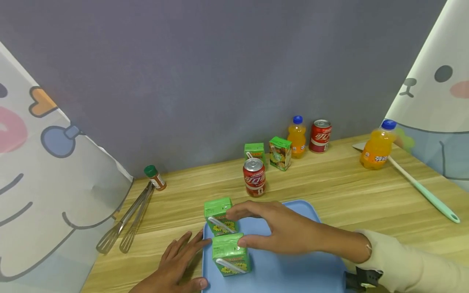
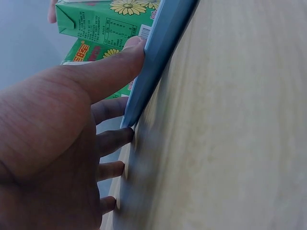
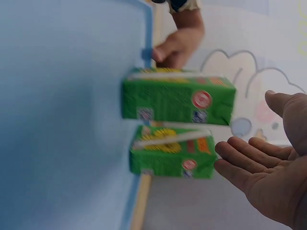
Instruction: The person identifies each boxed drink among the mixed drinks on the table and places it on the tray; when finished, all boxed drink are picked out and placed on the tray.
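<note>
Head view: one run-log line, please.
left hand: touching rim of blue rectangular tray | right hand: above tray, near two green rectangular cartons, holding nothing

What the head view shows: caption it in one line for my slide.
Right hand beside two green cartons on a blue tray; left hand at the tray's edge.

Lit softly and fairly evenly across the tabletop (image 1: 194, 185) in the head view, seemingly from above, with bright tops on the juice boxes (image 1: 231, 254) and small glints on the soda cans (image 1: 254, 179). Dimmer in the left wrist view: shaded over the palm of the left hand (image 2: 53, 124), darkened by shadow on the tabletop along the tray (image 2: 156, 57) edge. Smeared on the juice boxes in the right wrist view, sharper on the right hand (image 3: 278, 187).
</note>
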Available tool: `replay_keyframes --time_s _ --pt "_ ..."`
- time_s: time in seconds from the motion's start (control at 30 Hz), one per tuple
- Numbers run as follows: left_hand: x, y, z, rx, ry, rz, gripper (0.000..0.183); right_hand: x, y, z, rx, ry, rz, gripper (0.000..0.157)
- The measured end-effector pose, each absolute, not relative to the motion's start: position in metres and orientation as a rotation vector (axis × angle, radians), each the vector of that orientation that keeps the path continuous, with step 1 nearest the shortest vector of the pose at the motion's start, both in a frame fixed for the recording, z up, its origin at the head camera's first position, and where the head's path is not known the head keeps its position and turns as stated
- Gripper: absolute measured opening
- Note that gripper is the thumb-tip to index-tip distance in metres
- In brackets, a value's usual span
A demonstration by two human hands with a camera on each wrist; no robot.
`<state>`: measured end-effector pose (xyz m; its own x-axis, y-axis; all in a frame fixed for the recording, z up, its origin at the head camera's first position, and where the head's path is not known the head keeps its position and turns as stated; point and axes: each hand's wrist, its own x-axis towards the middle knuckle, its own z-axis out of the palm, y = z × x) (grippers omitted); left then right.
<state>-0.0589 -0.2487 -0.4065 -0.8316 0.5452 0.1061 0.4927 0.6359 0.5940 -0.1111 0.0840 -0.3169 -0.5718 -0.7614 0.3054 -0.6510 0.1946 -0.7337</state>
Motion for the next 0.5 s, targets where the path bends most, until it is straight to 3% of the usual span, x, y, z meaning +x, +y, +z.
replay_keyframes --time_s 0.23,0.5 --pt "-0.059 -0.249 -0.406 0.875 2.77 0.951 0.071 -0.127 0.1 -0.296 -1.394 2.442 -1.418 0.047" --pt "-0.059 -0.249 -0.406 0.883 2.778 0.948 0.071 -0.172 0.13 -0.285 -1.28 2.611 -1.557 0.039"
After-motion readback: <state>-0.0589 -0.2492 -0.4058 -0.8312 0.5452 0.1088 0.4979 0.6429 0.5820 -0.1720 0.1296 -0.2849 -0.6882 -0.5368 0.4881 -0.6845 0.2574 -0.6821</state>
